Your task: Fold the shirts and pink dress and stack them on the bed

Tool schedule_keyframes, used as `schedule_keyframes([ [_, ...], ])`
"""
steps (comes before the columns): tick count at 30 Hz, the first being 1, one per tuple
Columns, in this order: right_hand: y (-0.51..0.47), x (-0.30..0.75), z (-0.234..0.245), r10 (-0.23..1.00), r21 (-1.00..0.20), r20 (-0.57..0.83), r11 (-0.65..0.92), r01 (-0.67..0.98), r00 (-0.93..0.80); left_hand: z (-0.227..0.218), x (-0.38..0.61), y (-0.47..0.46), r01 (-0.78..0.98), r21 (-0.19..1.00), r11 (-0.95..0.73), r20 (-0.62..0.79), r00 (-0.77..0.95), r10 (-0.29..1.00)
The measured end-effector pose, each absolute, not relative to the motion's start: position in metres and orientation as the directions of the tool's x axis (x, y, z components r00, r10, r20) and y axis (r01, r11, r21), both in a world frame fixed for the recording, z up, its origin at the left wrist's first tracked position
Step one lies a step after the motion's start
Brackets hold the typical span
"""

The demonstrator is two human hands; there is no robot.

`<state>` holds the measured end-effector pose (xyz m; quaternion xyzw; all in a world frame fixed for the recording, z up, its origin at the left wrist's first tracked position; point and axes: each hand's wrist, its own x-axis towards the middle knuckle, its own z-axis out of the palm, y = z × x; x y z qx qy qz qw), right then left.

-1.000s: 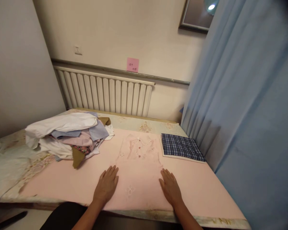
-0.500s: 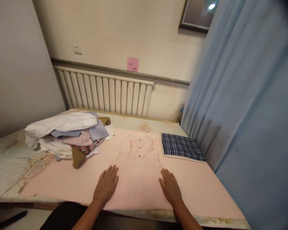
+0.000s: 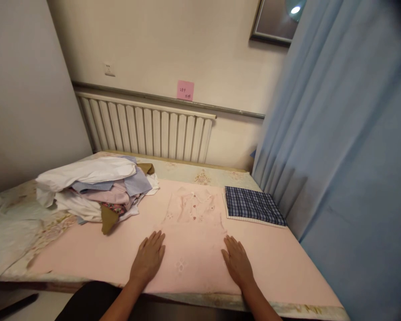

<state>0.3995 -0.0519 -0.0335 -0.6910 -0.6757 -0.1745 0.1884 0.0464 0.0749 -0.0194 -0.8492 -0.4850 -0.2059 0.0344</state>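
Observation:
A pale pink garment with buttons down its front and small flower cut-outs, seemingly a child's blouse or dress, lies flat on a pink cloth of nearly the same colour, so its outline is hard to make out. My left hand rests palm down at the garment's left side, fingers stretched forward. On the opposite side my right hand lies flat too, its thumb a little apart from the fingers. Neither hand grips anything.
Crumpled clothes are heaped at the left. A folded dark blue plaid cloth lies at the right, beside a blue curtain. Behind the table, which has a floral cover, stand a radiator and a wall with a pink note.

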Motion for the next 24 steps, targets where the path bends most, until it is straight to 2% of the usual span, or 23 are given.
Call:
schedule_keyframes([
  [14, -0.0524, 0.3984, -0.0350, 0.861, -0.011, 0.508, -0.018, 1.000, 0.022, -0.0186, 0.0462, 0.0750, 0.840, 0.125, -0.528, 0.388, 0.448, 0.805],
  [24, -0.0520, 0.3983, -0.0316, 0.864, -0.043, 0.503, -0.011, 0.999, 0.031, -0.0184, 0.0462, 0.0750, 0.838, 0.136, -0.529, 0.386, 0.447, 0.807],
])
